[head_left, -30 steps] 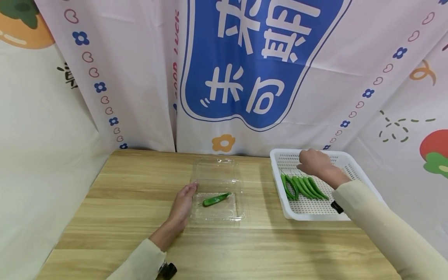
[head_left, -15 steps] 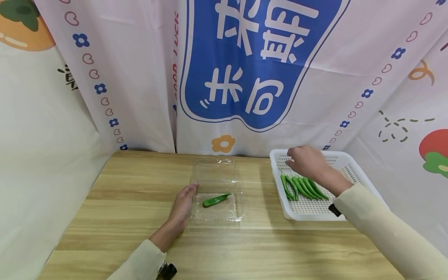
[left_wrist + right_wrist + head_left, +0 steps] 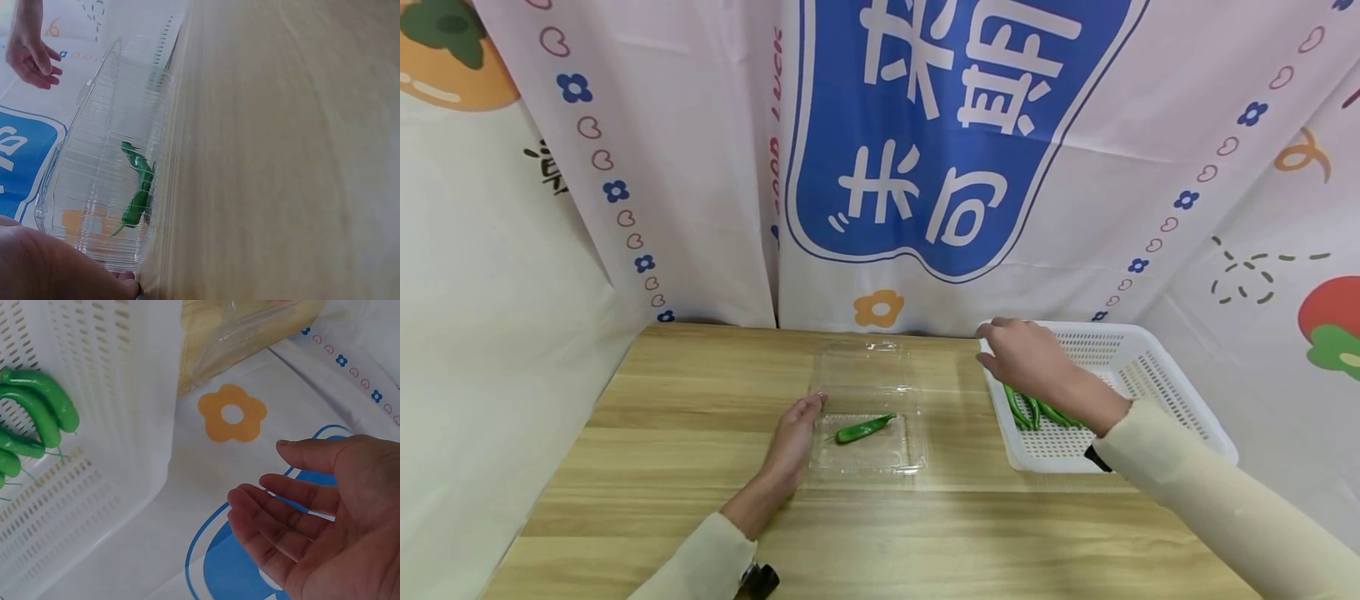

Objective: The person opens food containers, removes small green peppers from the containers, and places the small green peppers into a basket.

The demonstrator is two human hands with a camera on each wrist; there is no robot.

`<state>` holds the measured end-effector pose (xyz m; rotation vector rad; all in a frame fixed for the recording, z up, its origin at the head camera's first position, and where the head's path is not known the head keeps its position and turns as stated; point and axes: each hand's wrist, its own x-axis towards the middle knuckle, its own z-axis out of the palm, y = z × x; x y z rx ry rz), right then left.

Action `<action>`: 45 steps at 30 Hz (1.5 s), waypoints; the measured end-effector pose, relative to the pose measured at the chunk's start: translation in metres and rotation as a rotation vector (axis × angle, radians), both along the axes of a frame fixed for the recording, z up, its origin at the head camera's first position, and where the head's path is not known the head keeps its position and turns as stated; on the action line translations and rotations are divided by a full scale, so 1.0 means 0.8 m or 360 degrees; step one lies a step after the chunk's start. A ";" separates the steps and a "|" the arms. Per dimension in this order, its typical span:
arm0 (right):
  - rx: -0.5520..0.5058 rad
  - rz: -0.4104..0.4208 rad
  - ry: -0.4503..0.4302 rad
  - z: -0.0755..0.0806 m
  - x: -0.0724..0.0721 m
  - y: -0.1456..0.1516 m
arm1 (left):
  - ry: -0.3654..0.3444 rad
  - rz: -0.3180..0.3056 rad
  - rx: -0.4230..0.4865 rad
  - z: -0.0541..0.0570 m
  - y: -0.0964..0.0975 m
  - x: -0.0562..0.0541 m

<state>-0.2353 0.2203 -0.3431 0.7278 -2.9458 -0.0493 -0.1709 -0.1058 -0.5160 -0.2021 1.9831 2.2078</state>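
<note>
A clear plastic clamshell box [image 3: 867, 458] lies with its lid up on the table, one green chili pepper [image 3: 861, 430] inside its base. My left hand [image 3: 790, 442] grips the box's left side; its fingertips show right at the box's end in the left wrist view. Empty, with fingers loosely bent, my right hand [image 3: 1022, 354] hovers over the left rim of a white perforated basket [image 3: 1180, 400]. Several green chili peppers [image 3: 44, 403] lie side by side in that basket, partly hidden by the right hand in the head view.
The wooden table [image 3: 685, 450] reaches back to a printed cloth [image 3: 722, 208] hung behind it. More cloth panels stand at both sides. The basket sits at the table's right, with a gap of bare wood between it and the box.
My right hand has moved left across the basket, from over its middle to its left rim, and now covers more of the peppers. The left hand and the box have stayed in place.
</note>
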 end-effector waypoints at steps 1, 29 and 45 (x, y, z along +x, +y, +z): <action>0.0003 0.0009 0.0000 0.000 0.002 -0.004 | -0.0001 0.0000 -0.0002 0.000 0.000 0.000; 0.0116 0.0509 -0.0104 -0.049 0.026 -0.100 | 0.0004 0.0006 0.0007 0.001 0.000 0.000; 0.0067 0.0685 -0.0297 -0.090 0.026 -0.137 | 0.0025 0.0016 -0.0007 -0.002 0.002 0.000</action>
